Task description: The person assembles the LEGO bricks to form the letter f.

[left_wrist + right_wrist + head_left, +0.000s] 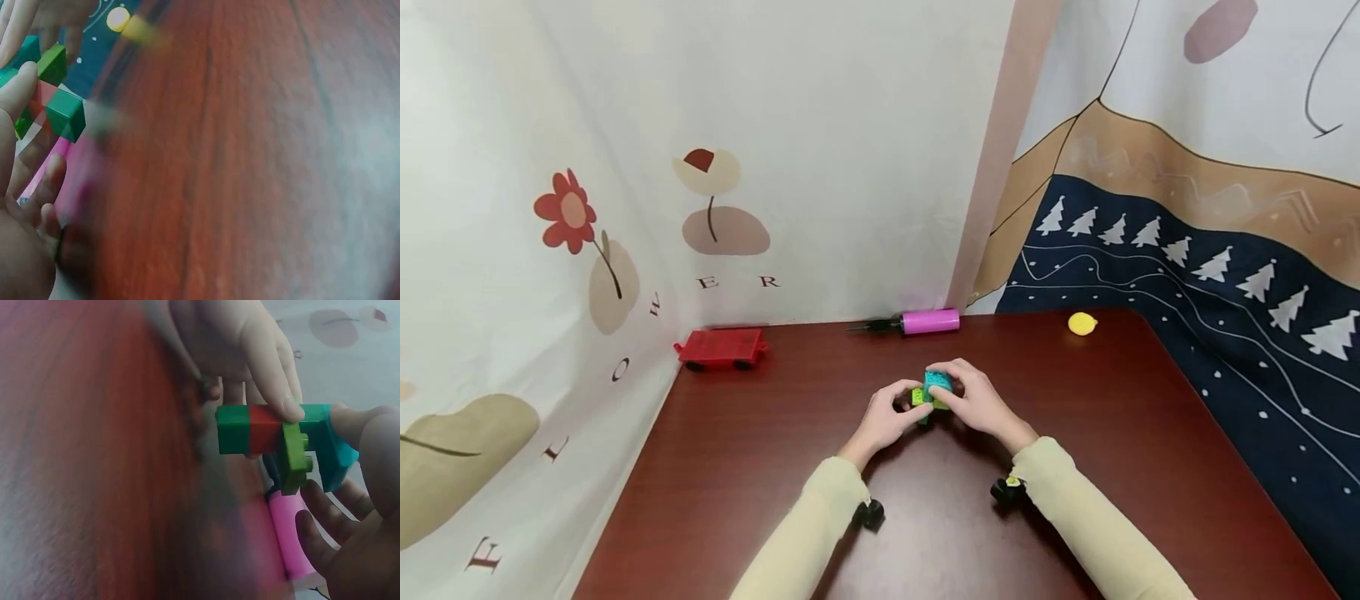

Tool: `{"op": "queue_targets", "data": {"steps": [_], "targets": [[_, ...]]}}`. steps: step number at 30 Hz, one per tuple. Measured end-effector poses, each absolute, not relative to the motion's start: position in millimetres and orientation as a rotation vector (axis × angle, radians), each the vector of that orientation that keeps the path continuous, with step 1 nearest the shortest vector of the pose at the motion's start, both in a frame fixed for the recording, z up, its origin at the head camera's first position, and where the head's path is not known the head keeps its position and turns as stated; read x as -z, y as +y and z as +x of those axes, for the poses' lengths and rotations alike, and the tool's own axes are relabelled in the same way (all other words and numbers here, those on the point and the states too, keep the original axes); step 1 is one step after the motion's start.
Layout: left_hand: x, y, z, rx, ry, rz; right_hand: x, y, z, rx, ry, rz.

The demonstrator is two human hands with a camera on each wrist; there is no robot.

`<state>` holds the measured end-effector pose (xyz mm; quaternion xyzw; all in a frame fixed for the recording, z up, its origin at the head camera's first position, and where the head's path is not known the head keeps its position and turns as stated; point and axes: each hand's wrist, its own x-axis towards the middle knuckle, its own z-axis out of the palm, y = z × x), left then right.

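Both hands meet over the middle of the table around a small stack of toy building bricks. My left hand (880, 423) pinches the stack between thumb and fingers. Opposite it, my right hand (987, 407) grips the teal brick (937, 380) at the top. In the right wrist view, a dark green brick (233, 430) sits at the bottom end, joined to a red brick (262, 428). A flat lime green brick (292, 459) with studs juts out sideways, with the teal brick (334, 456) beyond it. Fingers hide parts of the stack.
A red toy wagon (722, 347) stands at the table's back left. Along the back edge lies a purple cylinder with a black nozzle (930, 322). A yellow lemon (1082, 323) rests at the back right. Printed curtains (850, 167) hang behind the brown table (737, 517).
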<state>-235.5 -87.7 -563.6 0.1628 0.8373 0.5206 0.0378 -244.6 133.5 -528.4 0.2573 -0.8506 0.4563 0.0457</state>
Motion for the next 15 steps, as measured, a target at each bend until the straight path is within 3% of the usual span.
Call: {"op": "queue_targets", "data": {"steps": [7, 15], "targets": [[557.4, -82.1, -237.2, -1.623, 2.483, 0.650, 521.7, 138.0, -257.6, -1.494, -2.637, 0.647], [560.0, -81.3, -236.7, -1.544, 2.584, 0.741, 526.1, 140.7, -261.8, -1.448, -2.716, 0.663]]}}
